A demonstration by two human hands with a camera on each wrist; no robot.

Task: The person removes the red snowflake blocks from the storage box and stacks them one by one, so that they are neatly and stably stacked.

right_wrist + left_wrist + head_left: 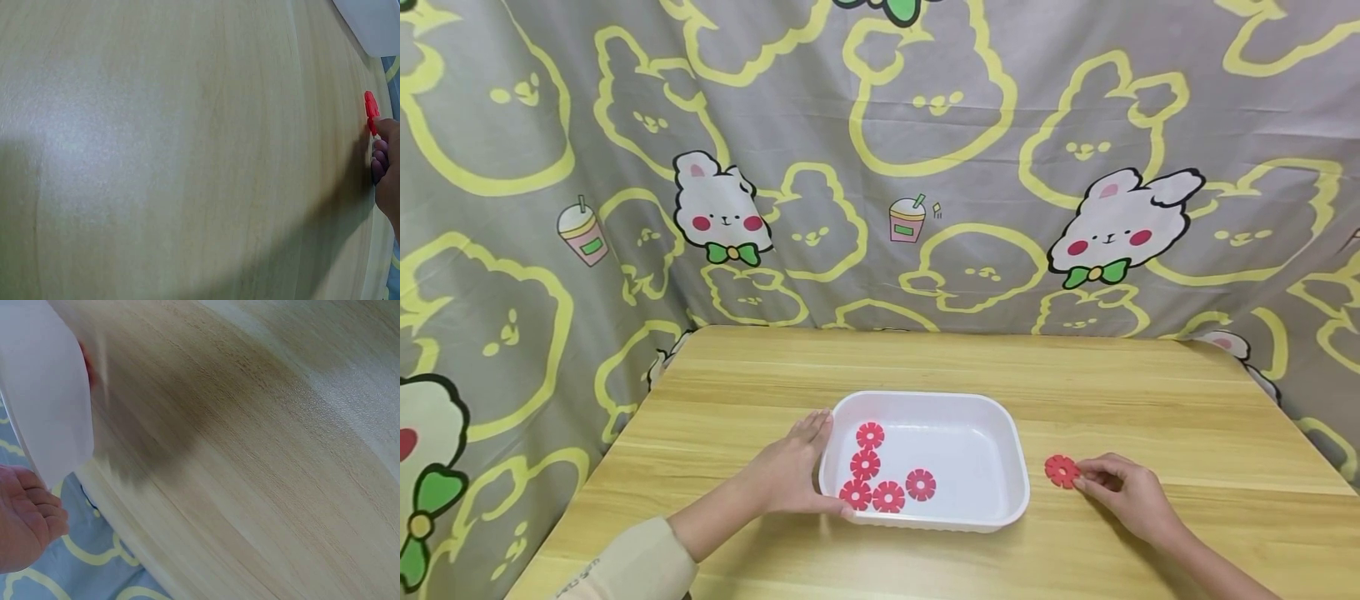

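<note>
A white plastic tray (955, 523) stands on the table with several red, notched snowflake discs (889, 497) inside, grouped at its left and front. My left hand (793, 467) grips the tray's left end, thumb at the front corner and fingers by the far side. In the left wrist view, the curled fingers (47, 509) show beside the tray's white wall (50, 394). To the right of the tray, my right hand (1131, 496) pinches one red snowflake disc (1062, 472) between thumb and fingers. The right wrist view has that disc (371, 107) nearly edge-on, apart from the tray.
The wood-grain table (760, 367) extends behind and to both sides of the tray. A grey curtain (820, 125) with yellow outlines and white rabbit prints hangs behind the table and along its left side.
</note>
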